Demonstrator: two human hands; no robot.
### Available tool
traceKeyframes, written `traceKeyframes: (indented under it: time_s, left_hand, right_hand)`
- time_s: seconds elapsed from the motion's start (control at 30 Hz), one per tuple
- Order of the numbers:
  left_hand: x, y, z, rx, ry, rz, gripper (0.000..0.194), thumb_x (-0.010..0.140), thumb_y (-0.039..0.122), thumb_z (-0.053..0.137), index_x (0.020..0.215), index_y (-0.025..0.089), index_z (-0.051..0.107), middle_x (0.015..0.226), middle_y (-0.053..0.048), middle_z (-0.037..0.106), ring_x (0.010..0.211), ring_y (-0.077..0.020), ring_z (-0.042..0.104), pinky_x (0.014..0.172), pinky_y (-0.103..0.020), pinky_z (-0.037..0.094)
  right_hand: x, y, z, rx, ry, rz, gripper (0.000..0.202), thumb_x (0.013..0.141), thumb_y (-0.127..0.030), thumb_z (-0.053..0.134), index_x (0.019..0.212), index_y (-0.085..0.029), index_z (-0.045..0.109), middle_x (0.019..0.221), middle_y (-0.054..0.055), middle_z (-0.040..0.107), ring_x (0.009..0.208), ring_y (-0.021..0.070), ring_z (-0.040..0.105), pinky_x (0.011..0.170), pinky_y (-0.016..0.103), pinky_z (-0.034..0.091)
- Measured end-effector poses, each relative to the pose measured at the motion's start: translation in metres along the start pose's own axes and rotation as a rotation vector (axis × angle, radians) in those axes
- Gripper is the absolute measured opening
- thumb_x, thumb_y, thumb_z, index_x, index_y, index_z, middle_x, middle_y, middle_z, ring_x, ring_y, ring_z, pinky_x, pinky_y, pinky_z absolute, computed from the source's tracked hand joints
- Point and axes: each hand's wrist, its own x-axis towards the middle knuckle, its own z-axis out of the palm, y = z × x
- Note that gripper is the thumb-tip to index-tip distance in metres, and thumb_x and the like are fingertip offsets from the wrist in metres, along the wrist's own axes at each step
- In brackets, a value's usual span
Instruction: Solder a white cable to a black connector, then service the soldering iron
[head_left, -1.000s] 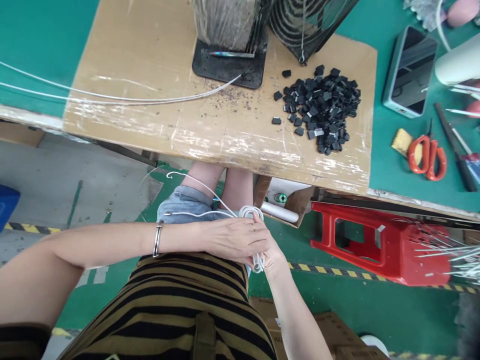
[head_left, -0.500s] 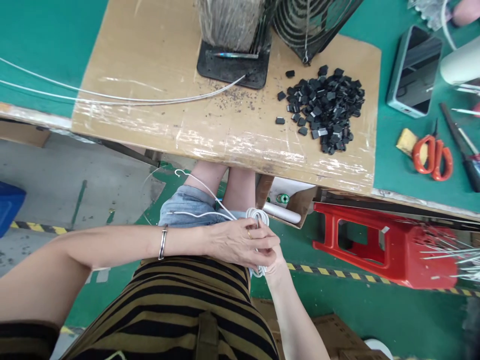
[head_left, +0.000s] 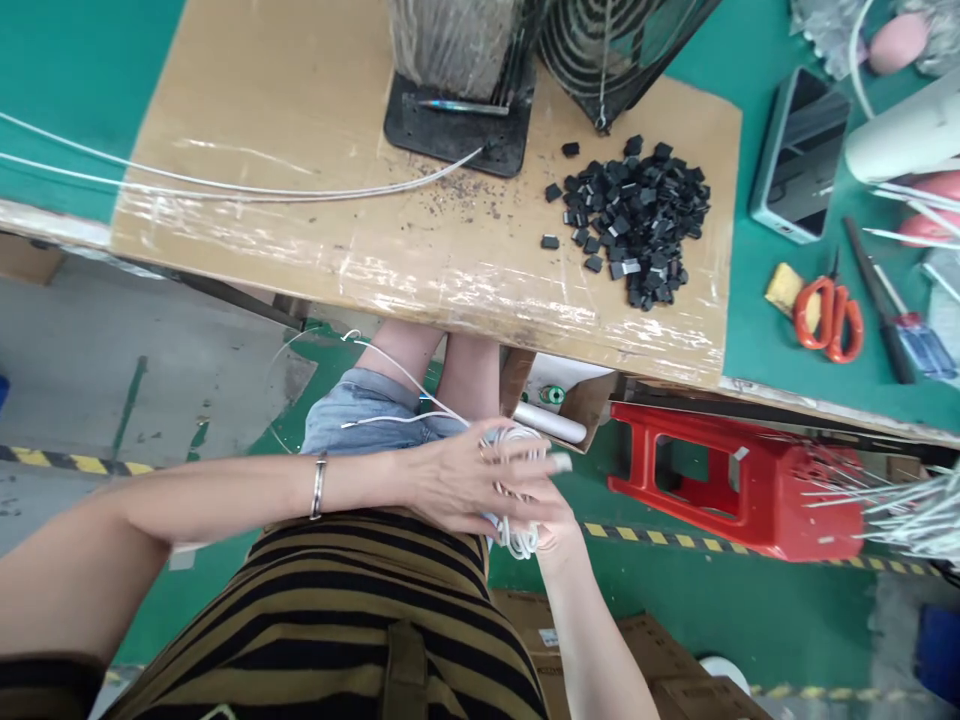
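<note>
A bundle of white cable (head_left: 520,540) lies coiled between my two hands, above my lap. My left hand (head_left: 465,480), with a bracelet at the wrist, reaches across over the coil, its fingers spread and blurred by motion. Beneath it my right hand (head_left: 553,512) is wrapped round the coil, and its fingers are partly hidden by the left. Two loose cable ends (head_left: 397,362) run from the coil to the upper left over my thighs.
Brown sheeting (head_left: 262,250) covers the table, bearing a pile of small black parts (head_left: 645,215), a black stand (head_left: 457,130) and long white cables (head_left: 300,195). Orange scissors (head_left: 827,318) and a boxy device (head_left: 801,155) lie right. Below are a red stool (head_left: 810,510) and an open box (head_left: 596,405).
The fingers of my left hand have spread and lifted over the coil. The table and its objects appear shifted slightly left in view.
</note>
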Motion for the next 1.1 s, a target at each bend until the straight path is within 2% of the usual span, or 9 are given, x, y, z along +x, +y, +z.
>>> traceKeyframes:
  time_s: [0.07,0.13,0.23,0.3,0.43,0.63,0.77,1.0,1.1]
  left_hand:
    - [-0.009,-0.008,-0.005,-0.166,0.063,-0.209,0.098,0.094,0.033,0.106,0.164,0.014,0.04,0.165,-0.027,0.024,0.149,-0.0471,0.028,0.125,-0.064,0.028]
    - [-0.019,-0.014,-0.012,-0.318,0.049,-0.41,0.099,0.094,0.03,0.098,0.165,0.008,0.032,0.158,-0.029,0.036,0.141,-0.048,0.041,0.118,-0.057,0.039]
    - [-0.029,-0.022,-0.026,-0.462,-0.023,-0.481,0.061,0.104,0.038,0.079,0.15,0.011,0.049,0.115,-0.012,0.066,0.099,-0.038,0.068,0.084,-0.036,0.054]
    - [-0.031,-0.028,-0.037,-0.514,-0.029,-0.494,0.028,0.113,0.042,0.059,0.123,0.016,0.062,0.085,-0.002,0.063,0.072,-0.0301,0.065,0.064,-0.029,0.044]
    - [-0.023,-0.039,-0.054,-0.594,-0.01,-0.516,0.036,0.111,0.039,0.042,0.081,0.021,0.05,0.068,0.002,0.05,0.058,-0.0233,0.052,0.059,-0.03,0.03]
    - [-0.008,-0.039,-0.059,-0.698,0.077,-0.576,0.039,0.105,0.048,0.046,0.08,0.019,0.055,0.07,0.003,0.05,0.063,-0.0218,0.048,0.061,-0.03,0.029]
    - [-0.004,-0.046,-0.054,-0.798,0.131,-0.635,0.044,0.101,0.055,0.049,0.082,0.018,0.06,0.076,0.001,0.055,0.072,-0.0239,0.053,0.066,-0.027,0.037]
    - [-0.017,-0.075,-0.057,-0.937,0.023,-0.684,0.046,0.094,0.061,0.062,0.094,0.016,0.072,0.078,-0.001,0.062,0.063,-0.024,0.06,0.057,-0.026,0.038]
    - [-0.021,-0.082,-0.059,-0.939,0.014,-0.678,0.039,0.096,0.055,0.064,0.096,0.016,0.073,0.085,-0.004,0.066,0.075,-0.0266,0.065,0.064,-0.026,0.043]
  right_hand:
    - [0.003,-0.004,-0.002,-0.01,-0.195,0.057,0.039,0.092,-0.048,0.065,0.067,-0.02,0.059,0.045,-0.011,0.037,0.034,0.006,0.028,0.035,0.019,0.033]
    - [0.005,-0.007,-0.003,0.072,-0.364,0.099,0.041,0.084,-0.055,0.073,0.077,-0.017,0.06,0.046,-0.014,0.031,0.031,0.0034,0.016,0.03,0.018,0.022]
    - [0.006,-0.011,-0.001,0.221,-0.493,0.111,0.046,0.075,-0.056,0.082,0.08,-0.019,0.055,0.051,-0.012,0.037,0.03,0.0023,0.015,0.028,0.018,0.02]
    - [0.008,-0.012,0.0,0.283,-0.535,0.107,0.046,0.074,-0.051,0.083,0.076,-0.019,0.051,0.055,-0.01,0.04,0.029,0.0017,0.016,0.026,0.019,0.021]
    - [0.014,-0.011,-0.002,0.309,-0.579,0.106,0.035,0.076,-0.037,0.085,0.08,-0.016,0.058,0.072,-0.002,0.059,0.031,0.0023,0.031,0.028,0.019,0.029]
    - [0.012,-0.017,0.001,0.261,-0.48,0.049,0.038,0.085,-0.046,0.089,0.096,-0.016,0.07,0.062,-0.004,0.054,0.038,0.0053,0.038,0.034,0.017,0.038]
    - [0.008,-0.025,0.01,0.242,-0.34,-0.016,0.043,0.084,-0.051,0.092,0.084,-0.016,0.067,0.057,-0.005,0.049,0.04,0.0036,0.039,0.039,0.014,0.039]
    - [0.005,-0.035,0.012,0.27,-0.224,-0.001,0.044,0.081,-0.051,0.093,0.083,-0.015,0.068,0.052,-0.007,0.045,0.036,0.0026,0.037,0.036,0.012,0.035]
    - [0.004,-0.035,0.01,0.287,-0.212,0.011,0.045,0.08,-0.051,0.094,0.082,-0.015,0.066,0.051,-0.007,0.043,0.035,0.0027,0.033,0.034,0.013,0.034]
